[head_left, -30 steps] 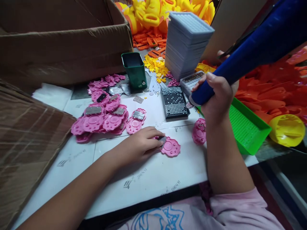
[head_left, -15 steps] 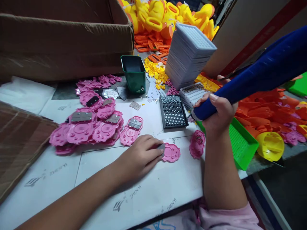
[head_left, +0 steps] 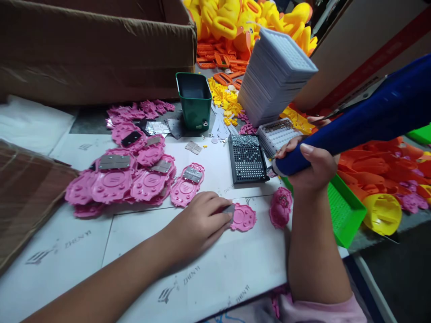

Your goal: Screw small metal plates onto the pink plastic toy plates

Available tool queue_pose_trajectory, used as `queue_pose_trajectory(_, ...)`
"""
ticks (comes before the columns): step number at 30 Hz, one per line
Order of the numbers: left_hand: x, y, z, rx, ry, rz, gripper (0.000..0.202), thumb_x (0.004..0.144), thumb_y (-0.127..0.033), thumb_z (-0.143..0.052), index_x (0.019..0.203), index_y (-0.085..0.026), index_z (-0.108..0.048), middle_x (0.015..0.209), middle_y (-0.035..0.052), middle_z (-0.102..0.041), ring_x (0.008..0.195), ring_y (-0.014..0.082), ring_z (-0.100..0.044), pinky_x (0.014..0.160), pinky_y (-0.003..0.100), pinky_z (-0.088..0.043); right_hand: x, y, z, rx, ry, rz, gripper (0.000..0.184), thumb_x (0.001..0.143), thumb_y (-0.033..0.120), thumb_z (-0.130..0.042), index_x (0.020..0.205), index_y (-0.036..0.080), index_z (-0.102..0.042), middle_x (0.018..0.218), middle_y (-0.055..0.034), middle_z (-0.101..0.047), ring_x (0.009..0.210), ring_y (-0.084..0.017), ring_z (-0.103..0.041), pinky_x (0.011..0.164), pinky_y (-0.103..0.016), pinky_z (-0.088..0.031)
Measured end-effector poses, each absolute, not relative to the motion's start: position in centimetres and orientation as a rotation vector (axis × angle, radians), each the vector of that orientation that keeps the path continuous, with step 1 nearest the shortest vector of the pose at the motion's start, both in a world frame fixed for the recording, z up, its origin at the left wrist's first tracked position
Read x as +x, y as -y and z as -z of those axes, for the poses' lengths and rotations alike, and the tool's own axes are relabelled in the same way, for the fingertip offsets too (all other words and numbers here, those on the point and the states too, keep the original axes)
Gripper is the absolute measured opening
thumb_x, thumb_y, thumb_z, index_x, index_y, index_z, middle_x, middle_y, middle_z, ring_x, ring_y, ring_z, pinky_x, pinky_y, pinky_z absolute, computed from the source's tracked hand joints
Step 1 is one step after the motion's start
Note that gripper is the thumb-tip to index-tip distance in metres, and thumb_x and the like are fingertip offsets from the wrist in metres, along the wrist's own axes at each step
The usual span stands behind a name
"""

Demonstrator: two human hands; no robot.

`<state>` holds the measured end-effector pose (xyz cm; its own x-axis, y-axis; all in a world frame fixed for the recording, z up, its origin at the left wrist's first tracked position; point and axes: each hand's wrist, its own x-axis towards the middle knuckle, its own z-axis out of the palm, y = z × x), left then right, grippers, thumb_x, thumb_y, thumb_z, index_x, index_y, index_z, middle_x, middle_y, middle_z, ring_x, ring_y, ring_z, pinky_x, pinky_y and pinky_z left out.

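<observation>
Hardly anything has moved: left hand [head_left: 198, 220] touches a pink piece [head_left: 244, 217] on the surface [head_left: 249, 255], grip unclear; right hand [head_left: 316, 172] holds a blue tool [head_left: 353, 125] beside the black tray [head_left: 249, 163].

Cardboard box [head_left: 101, 58] at far-left corner of surface [head_left: 89, 122]; yellow duck pieces [head_left: 225, 27] heaped along far edge; green basket [head_left: 355, 223] near right-hand end.

smooth pink plastic casing [head_left: 244, 217] with matt metal-looking plate [head_left: 230, 212]
</observation>
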<state>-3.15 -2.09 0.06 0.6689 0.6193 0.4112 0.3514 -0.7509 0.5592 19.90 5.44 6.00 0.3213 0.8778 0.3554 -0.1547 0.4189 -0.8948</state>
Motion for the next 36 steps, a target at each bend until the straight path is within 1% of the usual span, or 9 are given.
queue_pose_trajectory(8, -3.3, 2.0, -0.3, 2.439, -0.761, -0.793, 0.011, 0.093, -0.014, -0.059, 0.097, -0.014, -0.069, 0.108, 0.0120, -0.067, 0.096, 0.0220, -0.059, 0.083, 0.038, -0.047, 19.7, -5.3, -6.3, -0.915, 0.984, -0.766, 0.023, 0.057, 0.022, -0.061, 0.080, 0.023, -0.058, 0.054, 0.0053, -0.059, 0.041, -0.014, -0.054, 0.043, -0.028, -0.047)
queue_pose_trajectory(13, -3.3, 2.0, -0.4, 2.443, -0.754, -0.798, 0.011, 0.093, -0.015, -0.059, 0.096, -0.012, -0.070, 0.105, 0.0125, -0.068, 0.093, 0.0219, -0.060, 0.082, 0.038, -0.047, 19.9, -4.8, -7.0, -0.882, 0.990, -0.783, 0.042, 0.058, 0.021, -0.059, 0.099, 0.024, -0.066, 0.054, 0.0043, -0.060, 0.043, -0.015, -0.053, 0.043, -0.028, -0.046)
queue_pose_trajectory(15, -3.3, 2.0, -0.5, 2.446, -0.752, -0.805, 0.012, 0.093, -0.015, -0.059, 0.095, -0.012, -0.070, 0.104, 0.0126, -0.068, 0.093, 0.0216, -0.060, 0.082, 0.038, -0.047, 19.9, -4.3, -7.5, -0.859, 1.014, -0.775, 0.037, 0.060, 0.021, -0.058, 0.096, 0.025, -0.069, 0.054, 0.0040, -0.059, 0.044, -0.015, -0.054, 0.043, -0.027, -0.044)
queue_pose_trajectory(17, -3.3, 2.0, -0.5, 2.452, -0.742, -0.807, 0.012, 0.094, -0.015, -0.058, 0.095, -0.012, -0.070, 0.104, 0.0126, -0.068, 0.093, 0.0214, -0.060, 0.082, 0.038, -0.047, 19.8, -3.7, -8.2, -0.829, 1.053, -0.783, 0.027, 0.063, 0.021, -0.058, 0.087, 0.027, -0.069, 0.055, 0.0040, -0.058, 0.046, -0.014, -0.054, 0.045, -0.028, -0.045)
queue_pose_trajectory(19, -3.3, 2.0, -0.4, 2.454, -0.735, -0.797, 0.011, 0.093, -0.015, -0.058, 0.096, -0.013, -0.069, 0.106, 0.0128, -0.068, 0.093, 0.0214, -0.060, 0.083, 0.038, -0.047, 19.6, -3.1, -8.9, -0.819, 1.106, -0.868, 0.022, 0.064, 0.020, -0.061, 0.083, 0.030, -0.067, 0.057, 0.0045, -0.059, 0.049, -0.015, -0.056, 0.049, -0.030, -0.049)
queue_pose_trajectory(23, -3.4, 1.9, -0.2, 2.448, -0.731, -0.775, 0.010, 0.092, -0.015, -0.060, 0.097, -0.013, -0.069, 0.108, 0.0133, -0.068, 0.095, 0.0226, -0.060, 0.084, 0.039, -0.047, 18.9, -2.6, -10.0, -0.807, 1.143, -1.023, 0.034, 0.060, 0.020, -0.070, 0.092, 0.030, -0.066, 0.055, 0.0046, -0.061, 0.046, -0.019, -0.054, 0.046, -0.035, -0.051)
queue_pose_trajectory(27, -3.4, 1.9, -0.2, 2.458, -0.710, -0.785, 0.010, 0.092, -0.014, -0.060, 0.096, -0.012, -0.069, 0.109, 0.0132, -0.069, 0.096, 0.0234, -0.060, 0.084, 0.040, -0.046, 18.1, -2.8, -9.8, -0.754, 1.212, -1.157, 0.035, 0.061, 0.031, -0.078, 0.094, 0.028, -0.064, 0.054, 0.0051, -0.063, 0.043, -0.017, -0.057, 0.044, -0.034, -0.053)
queue_pose_trajectory(31, -3.4, 1.9, -0.3, 2.464, -0.706, -0.774, 0.011, 0.093, -0.015, -0.058, 0.099, -0.014, -0.068, 0.110, 0.0125, -0.069, 0.097, 0.0229, -0.059, 0.085, 0.040, -0.046, 17.9, -3.2, -9.1, -0.615, 1.312, -1.256, 0.041, 0.062, 0.044, -0.079, 0.095, 0.028, -0.061, 0.059, 0.0037, -0.065, 0.044, -0.019, -0.059, 0.041, -0.036, -0.054)
queue_pose_trajectory(36, -3.3, 1.9, -0.5, 2.483, -0.718, -0.768, 0.012, 0.093, -0.013, -0.057, 0.098, -0.013, -0.068, 0.109, 0.0135, -0.068, 0.096, 0.0231, -0.060, 0.083, 0.039, -0.047, 17.7, -3.1, -8.4, -0.522, 1.401, -1.362, 0.048, 0.057, 0.049, -0.081, 0.095, 0.028, -0.060, 0.062, 0.0026, -0.066, 0.047, -0.019, -0.061, 0.045, -0.036, -0.055)
